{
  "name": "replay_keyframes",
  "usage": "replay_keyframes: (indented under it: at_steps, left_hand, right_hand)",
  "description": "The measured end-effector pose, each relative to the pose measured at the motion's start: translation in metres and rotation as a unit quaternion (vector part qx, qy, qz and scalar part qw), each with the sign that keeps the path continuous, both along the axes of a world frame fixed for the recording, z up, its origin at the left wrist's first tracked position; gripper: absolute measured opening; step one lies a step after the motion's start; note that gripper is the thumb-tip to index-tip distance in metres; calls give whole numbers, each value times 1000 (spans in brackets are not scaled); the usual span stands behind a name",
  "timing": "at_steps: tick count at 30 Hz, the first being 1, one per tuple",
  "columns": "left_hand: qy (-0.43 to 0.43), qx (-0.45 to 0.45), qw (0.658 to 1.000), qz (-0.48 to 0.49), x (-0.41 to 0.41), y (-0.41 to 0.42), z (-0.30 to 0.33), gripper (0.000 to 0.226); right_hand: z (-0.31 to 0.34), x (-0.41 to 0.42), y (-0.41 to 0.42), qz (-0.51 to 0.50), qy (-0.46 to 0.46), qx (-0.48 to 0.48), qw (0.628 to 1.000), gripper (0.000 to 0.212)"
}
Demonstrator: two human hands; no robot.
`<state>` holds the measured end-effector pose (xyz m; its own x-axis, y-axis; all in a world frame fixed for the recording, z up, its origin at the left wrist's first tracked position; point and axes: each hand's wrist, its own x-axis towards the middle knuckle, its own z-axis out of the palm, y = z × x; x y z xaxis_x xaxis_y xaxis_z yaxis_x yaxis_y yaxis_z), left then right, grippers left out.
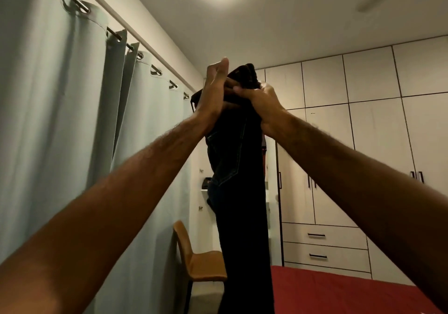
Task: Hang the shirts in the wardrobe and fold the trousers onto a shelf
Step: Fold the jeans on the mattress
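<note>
The trousers hang straight down in the middle of the room, raised high by the left hand and right hand, both clamped together on the waist, probably so the legs fall even for folding.

I had both arms stretched up and forward, forearms bare, wrists nearly meeting. My left hand stood edge-on, fingers up and partly curled, thumb side against the cloth. My right hand clenched the bunched top, knuckles toward me.
</note>
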<state>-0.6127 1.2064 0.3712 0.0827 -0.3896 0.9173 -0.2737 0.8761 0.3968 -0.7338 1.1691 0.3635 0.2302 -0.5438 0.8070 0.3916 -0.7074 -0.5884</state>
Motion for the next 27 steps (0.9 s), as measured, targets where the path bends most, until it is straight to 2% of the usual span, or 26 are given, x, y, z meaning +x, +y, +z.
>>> replay_keyframes:
  at_steps: [2,4,6,7,8,9,10,11,12,13,15,17,18,20,23,27]
  left_hand:
    - [-63,-22,998,20,-2,4,-6,35]
    - [-85,-86,989,85,-4,4,-13,36]
    - [-20,-161,967,196,1,1,-16,44]
    - [27,-164,948,270,8,-1,-17,49]
    - [71,-117,931,338,10,3,-17,59]
    - [100,-23,928,357,14,3,-19,73]
    - [119,74,943,300,17,5,-23,84]
    - [123,144,962,198,15,8,-26,85]
    - [109,181,972,102,13,11,-29,77]
    - [89,175,979,59,9,15,-28,66]
    - [52,102,988,104,4,21,-14,51]
    - [35,35,982,184,-3,34,7,47]
    - [29,24,979,199,-9,42,19,47]
    - [3,56,986,158,-20,57,40,49]
    - [-33,147,987,62,-44,80,59,52]
    - [-37,160,986,33,-55,77,64,55]
  right_hand:
    - [-3,-8,-1,-13,-17,-18,1000,14]
    - [-3,-16,-6,-63,-47,-9,997,15]
    - [3,-26,-10,-113,-77,24,990,23]
    - [5,-32,-12,-125,-82,39,988,26]
    - [8,-39,-8,-132,-82,45,987,28]
    - [12,-45,-5,-139,-74,43,987,29]
    - [14,-50,1,-146,-66,36,986,30]
    - [19,-56,7,-153,-60,29,986,31]
    - [22,-63,14,-154,-55,25,986,32]
    - [26,-72,21,-152,-45,21,987,32]
    - [31,-90,36,-163,-17,-30,986,31]
    - [37,-109,45,-227,20,-134,964,31]
    - [40,-118,51,-259,17,-173,950,30]
    - [46,-132,58,-266,-11,-196,944,32]
    - [52,-152,62,-228,-44,-149,961,40]
    - [54,-169,66,-197,-22,-20,980,44]
